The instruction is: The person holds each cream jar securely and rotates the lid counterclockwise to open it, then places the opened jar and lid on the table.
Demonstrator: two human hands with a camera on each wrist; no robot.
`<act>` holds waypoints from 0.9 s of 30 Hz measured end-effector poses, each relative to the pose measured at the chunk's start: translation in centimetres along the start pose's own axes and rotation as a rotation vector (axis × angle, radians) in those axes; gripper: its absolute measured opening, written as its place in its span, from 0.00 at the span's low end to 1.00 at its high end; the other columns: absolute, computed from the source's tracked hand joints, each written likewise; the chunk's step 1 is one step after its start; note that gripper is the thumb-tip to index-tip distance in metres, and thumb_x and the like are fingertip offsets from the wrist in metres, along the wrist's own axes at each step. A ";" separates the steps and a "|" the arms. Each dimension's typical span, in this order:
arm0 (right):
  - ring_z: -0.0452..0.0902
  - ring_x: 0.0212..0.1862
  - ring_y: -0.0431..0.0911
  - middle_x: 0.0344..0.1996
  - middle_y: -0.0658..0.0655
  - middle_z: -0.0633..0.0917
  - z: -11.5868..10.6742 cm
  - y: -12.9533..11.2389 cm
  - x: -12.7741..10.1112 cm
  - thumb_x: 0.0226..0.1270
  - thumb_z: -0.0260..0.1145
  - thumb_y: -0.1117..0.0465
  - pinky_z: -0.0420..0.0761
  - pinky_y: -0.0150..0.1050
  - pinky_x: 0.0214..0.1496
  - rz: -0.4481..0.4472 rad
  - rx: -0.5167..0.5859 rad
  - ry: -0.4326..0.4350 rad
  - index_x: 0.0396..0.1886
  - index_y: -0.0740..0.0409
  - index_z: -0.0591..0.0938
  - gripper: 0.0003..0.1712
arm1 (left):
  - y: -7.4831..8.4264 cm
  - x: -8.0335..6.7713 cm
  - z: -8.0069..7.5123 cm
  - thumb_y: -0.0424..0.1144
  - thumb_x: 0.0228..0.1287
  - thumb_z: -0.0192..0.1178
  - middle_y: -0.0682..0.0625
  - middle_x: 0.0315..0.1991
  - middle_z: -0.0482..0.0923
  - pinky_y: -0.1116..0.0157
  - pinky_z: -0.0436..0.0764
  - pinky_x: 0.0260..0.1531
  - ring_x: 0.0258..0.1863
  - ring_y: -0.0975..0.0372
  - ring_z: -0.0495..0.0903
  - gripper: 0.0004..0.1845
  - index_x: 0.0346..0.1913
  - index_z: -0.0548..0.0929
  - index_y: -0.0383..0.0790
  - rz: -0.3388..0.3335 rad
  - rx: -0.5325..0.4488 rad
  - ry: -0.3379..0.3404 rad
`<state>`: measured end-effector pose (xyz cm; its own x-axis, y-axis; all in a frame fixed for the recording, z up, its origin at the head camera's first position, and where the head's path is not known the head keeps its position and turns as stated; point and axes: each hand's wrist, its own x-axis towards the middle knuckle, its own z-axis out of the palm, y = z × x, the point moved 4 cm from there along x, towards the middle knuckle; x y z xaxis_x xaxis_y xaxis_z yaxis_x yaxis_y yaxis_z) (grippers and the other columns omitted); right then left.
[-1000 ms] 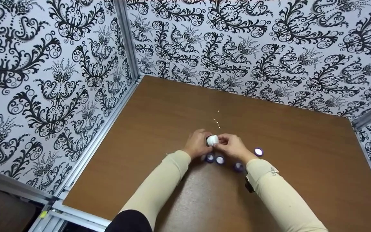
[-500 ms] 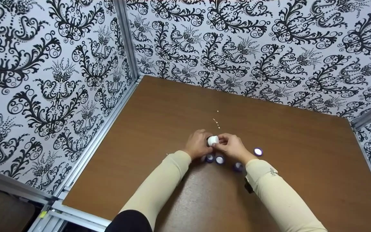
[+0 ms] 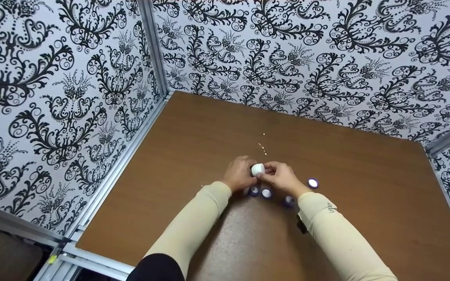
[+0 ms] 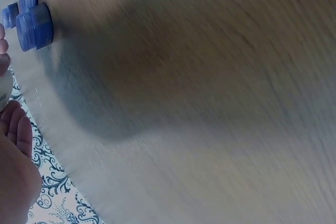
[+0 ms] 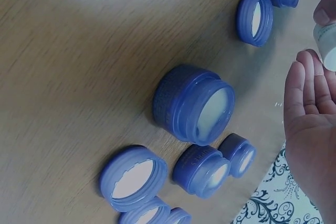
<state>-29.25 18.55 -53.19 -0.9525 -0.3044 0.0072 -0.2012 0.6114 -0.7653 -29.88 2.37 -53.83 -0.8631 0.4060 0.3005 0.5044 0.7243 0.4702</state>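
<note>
My left hand (image 3: 240, 173) and right hand (image 3: 281, 177) meet over the table, both on a small white cylindrical container (image 3: 258, 169). The left hand grips its left side; the right thumb and forefinger pinch its right side. In the right wrist view, part of the white container (image 5: 327, 45) carries faint print, and other right-hand fingers (image 5: 315, 87) stretch out beside it. Just below the hands stand a blue jar (image 3: 254, 191) and a blue lid (image 3: 266, 193). Nearer the right wrist is a large open blue jar (image 5: 194, 106). My left palm (image 4: 18, 177) shows at the frame's edge.
Small open blue jars (image 5: 202, 169) and a white-lined blue lid (image 5: 134, 177) cluster beneath the right forearm. Another round blue piece (image 3: 313, 183) lies right of the right wrist. Pale specks (image 3: 263, 148) dot the brown table (image 3: 193, 128). Patterned walls (image 3: 299, 58) border it.
</note>
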 end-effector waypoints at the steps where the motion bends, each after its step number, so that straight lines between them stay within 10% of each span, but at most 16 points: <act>1: 0.85 0.43 0.50 0.39 0.57 0.88 0.0 0.0 0.0 0.60 0.75 0.56 0.81 0.45 0.48 0.005 -0.006 0.002 0.48 0.65 0.84 0.21 | 0.0 0.0 0.0 0.44 0.45 0.73 0.56 0.39 0.84 0.60 0.78 0.45 0.45 0.58 0.80 0.17 0.41 0.87 0.45 0.000 0.000 -0.001; 27: 0.82 0.39 0.46 0.35 0.51 0.88 -0.3 0.3 -0.2 0.63 0.72 0.49 0.78 0.44 0.46 0.015 -0.076 -0.012 0.42 0.58 0.86 0.18 | 0.2 -0.1 0.0 0.44 0.46 0.72 0.55 0.40 0.85 0.59 0.78 0.48 0.49 0.56 0.80 0.18 0.44 0.87 0.46 -0.010 -0.002 -0.021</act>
<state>-29.21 19.03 -53.24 -0.9528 -0.3033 -0.0118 -0.2044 0.6697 -0.7139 -29.66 2.42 -53.74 -0.8687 0.4101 0.2779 0.4953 0.7273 0.4751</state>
